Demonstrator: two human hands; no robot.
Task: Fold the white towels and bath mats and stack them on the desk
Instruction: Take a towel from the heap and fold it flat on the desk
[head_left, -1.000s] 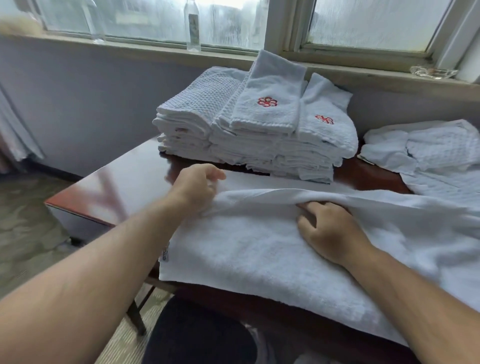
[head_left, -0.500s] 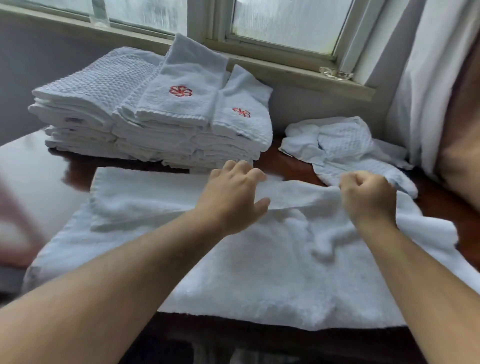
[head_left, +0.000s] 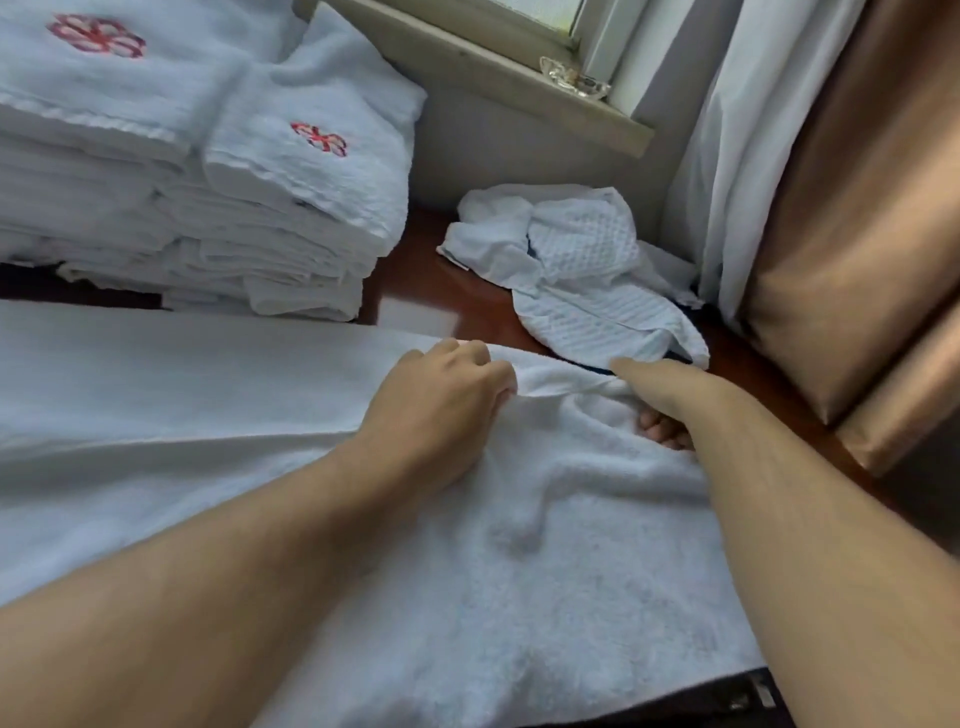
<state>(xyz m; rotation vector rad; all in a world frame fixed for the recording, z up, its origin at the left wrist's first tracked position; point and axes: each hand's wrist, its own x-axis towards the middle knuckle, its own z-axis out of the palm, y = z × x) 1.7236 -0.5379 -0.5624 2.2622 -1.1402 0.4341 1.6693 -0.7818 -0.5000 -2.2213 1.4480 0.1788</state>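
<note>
Head view, left hand (head_left: 441, 400) pinching white towel (head_left: 519, 571) fold, right hand (head_left: 662, 397) apparently curled gripping its edge.

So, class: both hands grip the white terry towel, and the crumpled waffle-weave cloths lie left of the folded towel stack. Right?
No. The head view shows the crumpled white waffle-weave cloths right of the folded white towel stack. The left hand and right hand do grip the spread white terry towel.

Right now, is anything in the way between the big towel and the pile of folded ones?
Nothing visible. The left hand and right hand grip the big towel, and the folded pile sits right behind it on the desk.
</note>
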